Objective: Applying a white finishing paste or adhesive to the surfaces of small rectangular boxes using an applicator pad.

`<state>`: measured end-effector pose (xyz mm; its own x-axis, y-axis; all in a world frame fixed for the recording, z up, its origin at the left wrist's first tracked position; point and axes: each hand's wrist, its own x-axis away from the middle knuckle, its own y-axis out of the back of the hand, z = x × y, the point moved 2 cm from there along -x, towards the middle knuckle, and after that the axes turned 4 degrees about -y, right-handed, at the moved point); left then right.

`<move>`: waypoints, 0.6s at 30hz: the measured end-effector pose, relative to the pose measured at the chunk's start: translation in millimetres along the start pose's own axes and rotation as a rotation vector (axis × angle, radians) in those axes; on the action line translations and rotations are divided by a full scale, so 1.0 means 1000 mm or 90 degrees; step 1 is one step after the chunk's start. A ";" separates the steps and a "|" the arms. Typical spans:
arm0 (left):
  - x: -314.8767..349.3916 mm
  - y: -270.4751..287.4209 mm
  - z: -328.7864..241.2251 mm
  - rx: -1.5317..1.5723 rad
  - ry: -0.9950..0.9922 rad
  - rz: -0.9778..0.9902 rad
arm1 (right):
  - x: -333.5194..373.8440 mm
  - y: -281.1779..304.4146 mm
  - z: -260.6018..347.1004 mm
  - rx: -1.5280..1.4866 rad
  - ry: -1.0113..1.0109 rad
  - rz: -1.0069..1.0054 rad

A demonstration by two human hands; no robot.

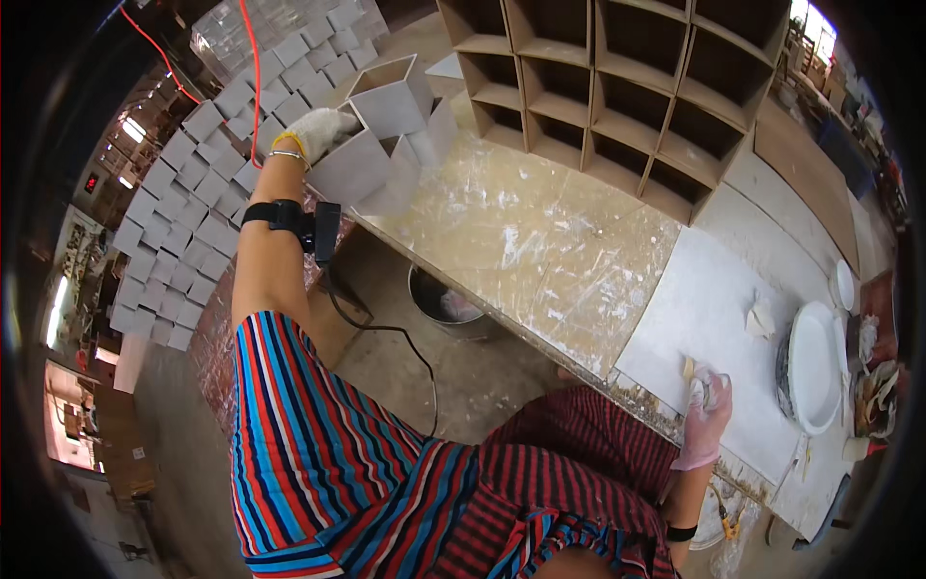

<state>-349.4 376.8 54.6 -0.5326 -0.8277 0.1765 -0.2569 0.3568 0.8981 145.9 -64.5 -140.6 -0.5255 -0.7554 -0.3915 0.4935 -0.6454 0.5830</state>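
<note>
My left hand (323, 133), in a white knitted glove with a yellow cuff, reaches out to the far left. Its fingers are closed over the rim of a pale grey open box (349, 174) at the worktable's corner; the fingertips are partly hidden. Another open box (397, 108) rests against it. At the right, my right hand (709, 410), in a thin pinkish glove, is curled above a white sheet (675, 328). A small tan tip (688, 368) sticks out from its fingers; what it belongs to is hidden.
A brown compartment rack (588, 96) stands at the table's back. Many white boxes (183, 222) are stacked at left, near a hanging red cord (256, 87). A white round basin (815, 367) sits at right. Below the smeared tabletop (540, 241) is a metal bucket (449, 309).
</note>
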 end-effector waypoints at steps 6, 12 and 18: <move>0.002 0.000 -0.021 -0.428 -0.243 -0.019 | -0.002 0.000 0.004 -0.006 0.019 0.015; -0.008 0.012 -0.015 -0.444 -0.139 -0.030 | -0.003 -0.001 0.004 -0.021 0.029 0.011; -0.033 0.007 -0.001 -0.180 0.071 -0.122 | -0.005 0.000 0.010 -0.002 0.036 0.016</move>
<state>-332.5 406.0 55.8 -0.4006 -0.9159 0.0235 -0.1011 0.0696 0.9924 141.5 -59.6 -131.0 -0.4734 -0.7763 -0.4162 0.5078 -0.6266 0.5912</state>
